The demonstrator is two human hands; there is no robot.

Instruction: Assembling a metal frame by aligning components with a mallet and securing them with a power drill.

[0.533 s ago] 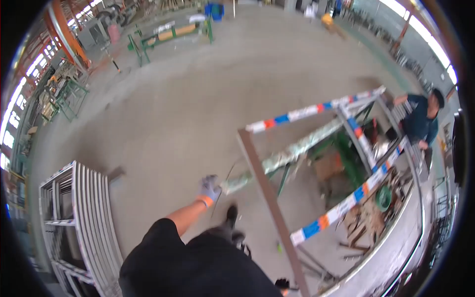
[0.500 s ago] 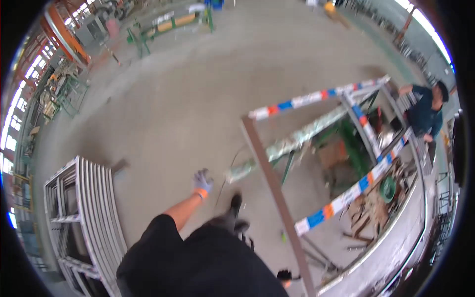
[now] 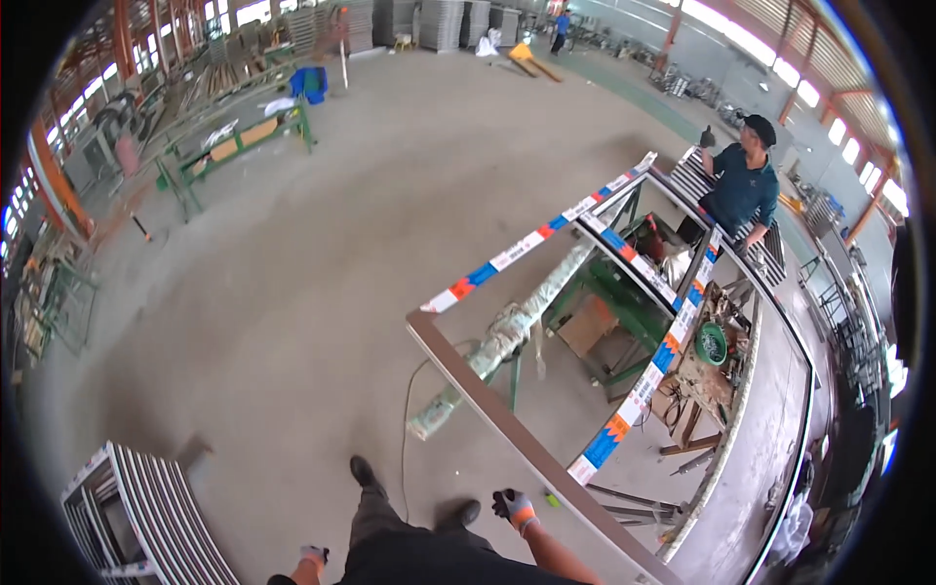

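Note:
My right hand [image 3: 514, 508], in a grey glove with dark fingertips and an orange cuff, hangs just left of a large metal window frame [image 3: 492, 408]. Its fingers are loosely bent and apart, with nothing visible in them. My left hand [image 3: 313, 557], gloved too, is low at the bottom edge, its fingers mostly hidden. The brown near bar of the frame slants down to the right past my right hand. Strips of red, white and blue tape cover several of its bars. Beneath the frame lies a plastic-wrapped beam [image 3: 507, 336] on green supports.
A co-worker [image 3: 746, 185] in a dark shirt and cap stands beyond the frame, one gloved hand raised. Stacked metal frames [image 3: 161, 512] stand at lower left. A green bowl [image 3: 713, 343] sits on a cluttered bench. A cable [image 3: 406, 429] trails on the floor; a green rack [image 3: 234, 146] stands farther off.
My view has tilted up and turned right. My left hand, stretched out ahead before, is now down near my body. My right hand shows more fully. The co-worker has raised one hand.

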